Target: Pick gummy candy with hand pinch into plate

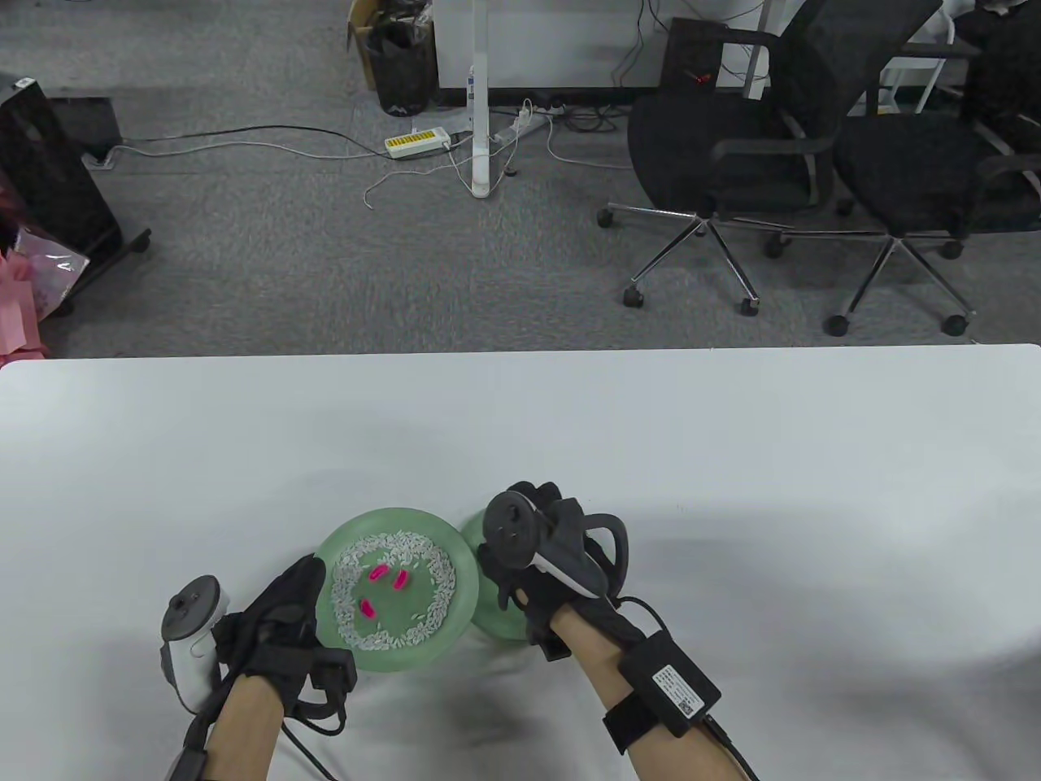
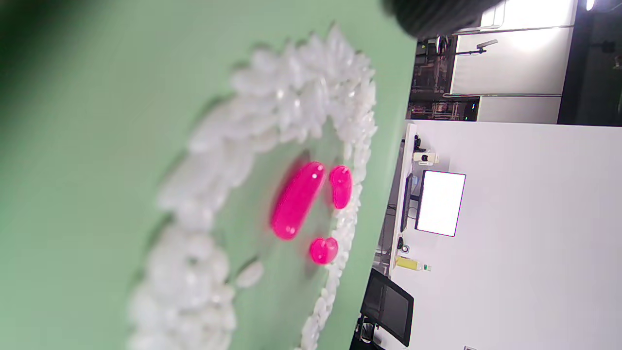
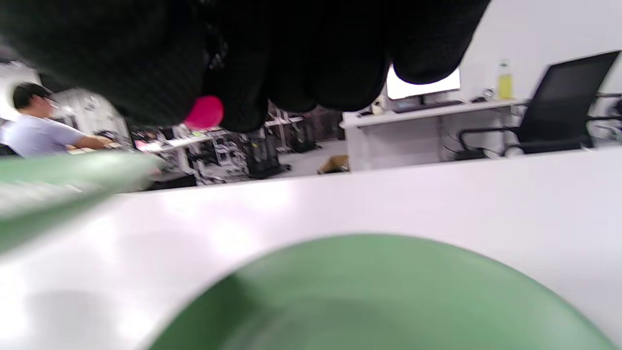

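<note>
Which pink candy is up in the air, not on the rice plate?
The gummy candy pinched in the right hand's fingers. The other three lie inside the rice ring.

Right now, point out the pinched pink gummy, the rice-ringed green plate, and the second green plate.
pink gummy candy (image 3: 204,112), right wrist view, its exposed rounded end.
rice-ringed green plate (image 1: 389,661), table view, bare near rim.
second green plate (image 3: 388,291), right wrist view, bare inner surface.
</note>
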`<control>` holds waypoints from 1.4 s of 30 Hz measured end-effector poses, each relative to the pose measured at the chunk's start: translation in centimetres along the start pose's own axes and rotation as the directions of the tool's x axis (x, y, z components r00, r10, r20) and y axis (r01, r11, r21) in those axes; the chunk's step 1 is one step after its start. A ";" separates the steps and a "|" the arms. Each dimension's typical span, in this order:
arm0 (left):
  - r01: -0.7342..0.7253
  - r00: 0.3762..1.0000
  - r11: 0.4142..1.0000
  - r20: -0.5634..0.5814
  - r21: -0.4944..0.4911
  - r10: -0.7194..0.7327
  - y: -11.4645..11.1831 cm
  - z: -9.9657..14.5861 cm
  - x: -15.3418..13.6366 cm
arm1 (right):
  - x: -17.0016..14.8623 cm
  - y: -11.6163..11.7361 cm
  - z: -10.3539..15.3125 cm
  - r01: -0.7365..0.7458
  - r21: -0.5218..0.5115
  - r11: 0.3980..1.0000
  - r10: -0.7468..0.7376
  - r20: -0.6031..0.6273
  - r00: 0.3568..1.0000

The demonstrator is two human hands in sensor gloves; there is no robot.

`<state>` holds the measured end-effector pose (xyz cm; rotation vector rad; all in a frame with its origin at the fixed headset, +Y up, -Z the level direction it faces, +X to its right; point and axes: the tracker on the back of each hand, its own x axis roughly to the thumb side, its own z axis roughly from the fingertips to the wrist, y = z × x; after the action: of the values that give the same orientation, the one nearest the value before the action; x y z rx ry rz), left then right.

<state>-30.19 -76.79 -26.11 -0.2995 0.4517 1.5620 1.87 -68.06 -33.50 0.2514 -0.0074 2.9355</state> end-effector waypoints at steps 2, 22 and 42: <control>0.000 1.000 1.000 -0.001 0.001 0.000 0.0 0.0 0.0 | -0.8 1.6 -0.4 -0.028 0.058 0.998 0.029 -0.018 0.999; -0.006 1.000 1.000 0.003 -0.004 0.006 0.1 0.1 0.1 | 0.8 6.7 -0.7 -0.205 0.115 0.972 0.198 0.067 0.978; 0.001 1.000 1.000 0.000 0.030 -0.001 -0.2 0.2 -0.5 | 13.6 1.3 2.3 -0.061 0.083 0.995 0.050 0.135 0.990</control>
<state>-29.96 -77.11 -25.77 -0.2772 0.4743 1.5526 -11.12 -66.72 -28.94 0.4661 0.0961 2.9721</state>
